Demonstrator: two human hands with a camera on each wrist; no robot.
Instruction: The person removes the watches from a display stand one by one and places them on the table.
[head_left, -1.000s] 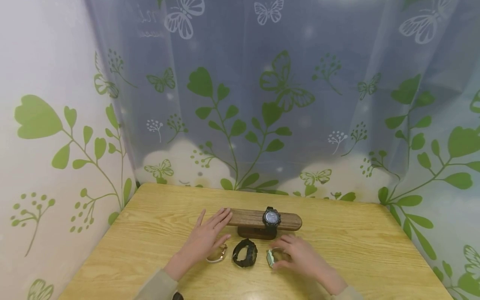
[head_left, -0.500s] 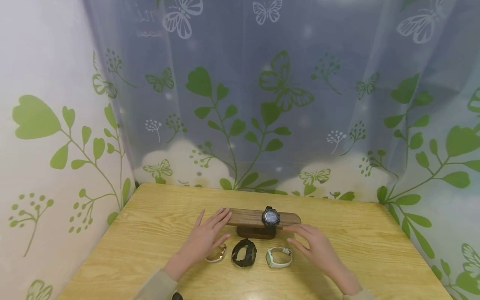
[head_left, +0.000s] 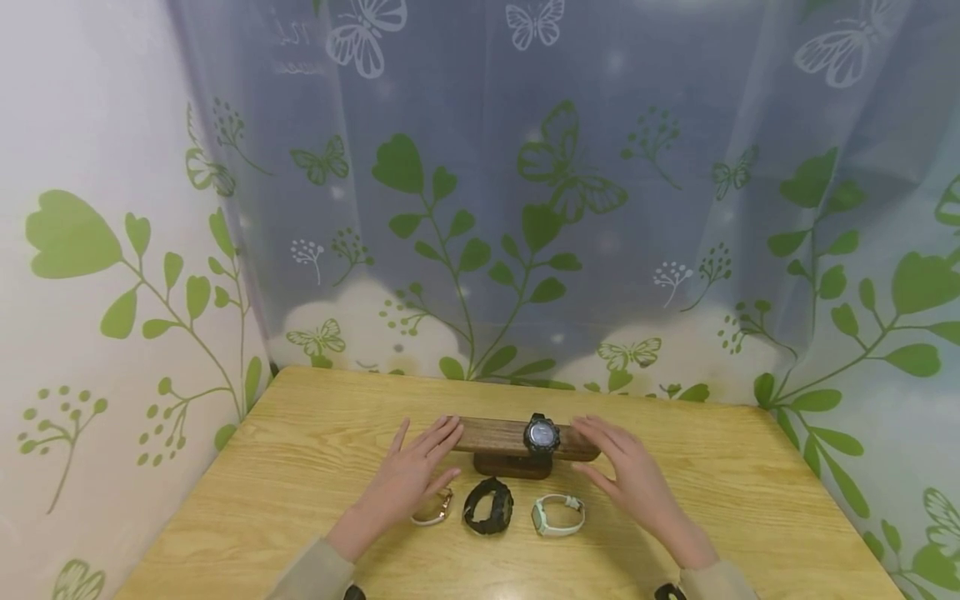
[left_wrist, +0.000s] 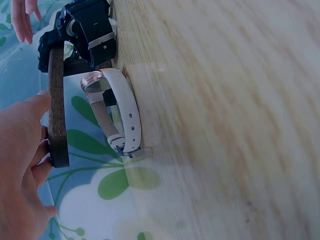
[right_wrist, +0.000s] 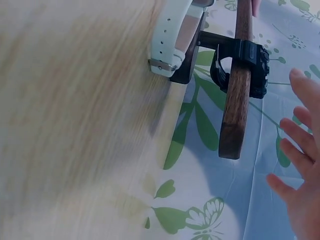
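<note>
A dark wooden watch stand (head_left: 491,434) has a round-ended bar on a low base. A black watch (head_left: 542,434) is strapped round the bar, right of its middle. My left hand (head_left: 408,475) rests its extended fingers on the bar's left end. In the right wrist view, my right hand (right_wrist: 305,150) is spread and apart from the bar's right end; in the head view its fingers overlap that end. In front of the stand are a white-strapped watch (left_wrist: 125,107) with a rose-gold case, a bulky black watch (head_left: 488,506) and a pale mint watch (head_left: 558,515).
The wood-grain table (head_left: 315,425) carries everything. A butterfly-and-leaf printed curtain (head_left: 480,250) hangs behind it and at both sides. Dark wristbands show at the cuffs near the bottom edge of the head view.
My right hand has left the mint watch, which stays on the table, and moved up and right to the stand's right end. My left hand has kept its place.
</note>
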